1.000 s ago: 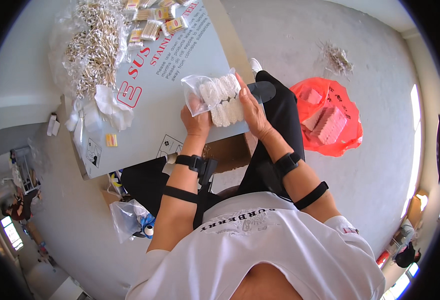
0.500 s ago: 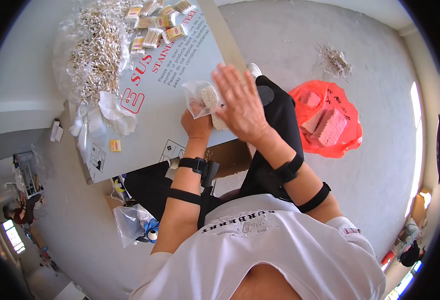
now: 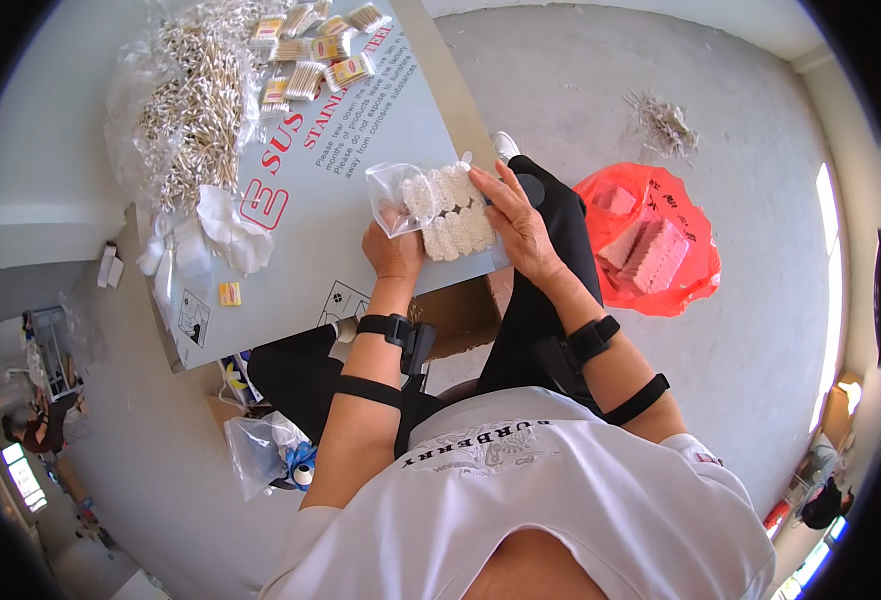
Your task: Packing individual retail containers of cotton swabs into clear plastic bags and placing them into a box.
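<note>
A row of cotton swab bundles (image 3: 457, 211), their white heads packed side by side in two bumpy bands, sits at the table edge. Its left end is inside the mouth of a clear plastic bag (image 3: 384, 185). My left hand (image 3: 394, 248) is closed on the bag beside the bundles, its fingertips partly covered by the film. At the right end of the bundles, my right hand (image 3: 520, 225) rests with fingers stretched and apart, touching the end but not wrapped round it.
Loose cotton swabs (image 3: 192, 105) fill a clear bag at the table's far left. Several small swab packs (image 3: 305, 80) with yellow labels lie beside them. On the floor, a red plastic bag (image 3: 695, 250) holds pink bundles. An open cardboard box (image 3: 460, 318) is under the table edge.
My right hand has dropped from its raised, flat position over the bundles to their right end, uncovering them. My left hand has stayed in place with the clear bag.
</note>
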Demonstrator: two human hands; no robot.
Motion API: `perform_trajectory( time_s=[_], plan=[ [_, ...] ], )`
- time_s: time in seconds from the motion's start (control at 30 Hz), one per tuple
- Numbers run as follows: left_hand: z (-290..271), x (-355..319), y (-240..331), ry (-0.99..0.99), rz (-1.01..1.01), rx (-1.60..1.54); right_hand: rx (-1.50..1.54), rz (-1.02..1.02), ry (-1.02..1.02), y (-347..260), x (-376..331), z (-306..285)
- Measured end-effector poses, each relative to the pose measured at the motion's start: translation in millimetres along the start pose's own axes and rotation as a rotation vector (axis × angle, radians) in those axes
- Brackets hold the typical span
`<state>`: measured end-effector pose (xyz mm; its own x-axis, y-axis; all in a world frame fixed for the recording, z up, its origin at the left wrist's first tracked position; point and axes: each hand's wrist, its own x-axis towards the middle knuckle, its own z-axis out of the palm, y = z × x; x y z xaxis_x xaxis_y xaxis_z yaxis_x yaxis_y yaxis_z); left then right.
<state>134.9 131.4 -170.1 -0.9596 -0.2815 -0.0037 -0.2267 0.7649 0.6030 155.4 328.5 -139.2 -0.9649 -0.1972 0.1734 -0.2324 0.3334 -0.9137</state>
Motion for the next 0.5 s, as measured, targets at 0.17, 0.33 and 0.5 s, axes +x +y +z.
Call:
perform_trajectory(
  time_s=[0.17, 0.33, 0.5],
  plan=[
    [-2, -2, 2, -0.033, 0.015, 0.026, -0.017, -0.003, 0.046, -6, 0, -6],
    [-3, -2, 5, -0.024, -0.007, 0.003, -0.223, -0.084, 0.019, -12, 6, -4],
    [-4, -1, 8, -0.015, -0.009, -0.015, -0.209, -0.087, 0.046, -13, 14, -2]
  ],
)
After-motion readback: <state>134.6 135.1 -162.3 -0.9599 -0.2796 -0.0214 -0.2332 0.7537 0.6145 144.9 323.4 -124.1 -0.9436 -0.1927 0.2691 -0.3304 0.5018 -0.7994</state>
